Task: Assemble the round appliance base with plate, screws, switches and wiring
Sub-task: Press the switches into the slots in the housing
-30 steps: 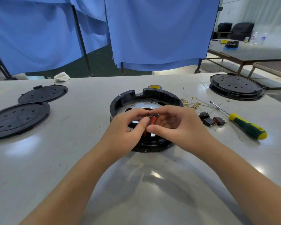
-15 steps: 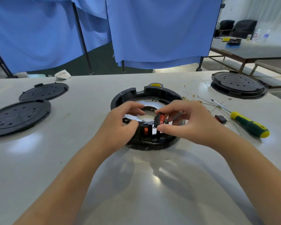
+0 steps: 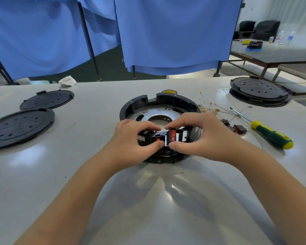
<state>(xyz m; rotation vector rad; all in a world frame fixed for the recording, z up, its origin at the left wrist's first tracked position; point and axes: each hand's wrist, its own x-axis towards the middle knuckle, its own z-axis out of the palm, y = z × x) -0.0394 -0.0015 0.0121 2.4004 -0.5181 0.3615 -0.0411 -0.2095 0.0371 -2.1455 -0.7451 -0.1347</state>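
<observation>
A round black appliance base (image 3: 159, 105) sits mid-table, open side up, well clear of the table's edges, with bare grey table (image 3: 148, 200) between it and the person. At its near rim, the right hand (image 3: 200, 135) pinches a red rocker switch (image 3: 172, 136), upright, long axis vertical. The left hand (image 3: 132, 138) grips the near rim beside it. A screwdriver (image 3: 270, 134) lies to the right, two black cover discs (image 3: 21, 126) to the left.
</observation>
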